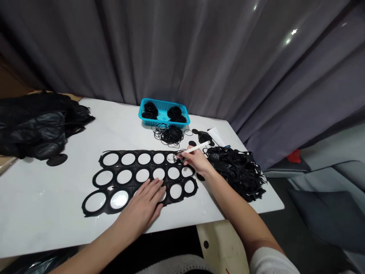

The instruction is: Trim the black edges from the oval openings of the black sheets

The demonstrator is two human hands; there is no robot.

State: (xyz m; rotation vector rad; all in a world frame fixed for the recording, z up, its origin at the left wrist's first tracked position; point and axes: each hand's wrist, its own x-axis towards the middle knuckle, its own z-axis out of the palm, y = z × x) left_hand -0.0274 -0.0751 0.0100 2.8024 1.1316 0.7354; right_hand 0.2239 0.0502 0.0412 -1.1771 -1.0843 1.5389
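A black rubber sheet (112,177) with rows of large round holes lies flat on the white table. My left hand (145,203) rests on its lower middle, fingers stretched out and pressing flat. In my right hand (196,160) is a slim white pen-like tool (196,146), gripped between thumb and fingers. That hand is over the sheet's upper right corner, where thin black rings show near the fingertips. How the rings touch the fingers is too small to tell. A loose heap of thin black rings (171,135) lies just beyond the sheet.
A blue basket (164,102) holding bundles of black rings stands at the back. Black rubber scraps (236,171) are piled at the right, near a white paper strip (218,136) and black discs. A stack of black sheets (37,121) sits at the left. Grey curtains (159,49) hang behind.
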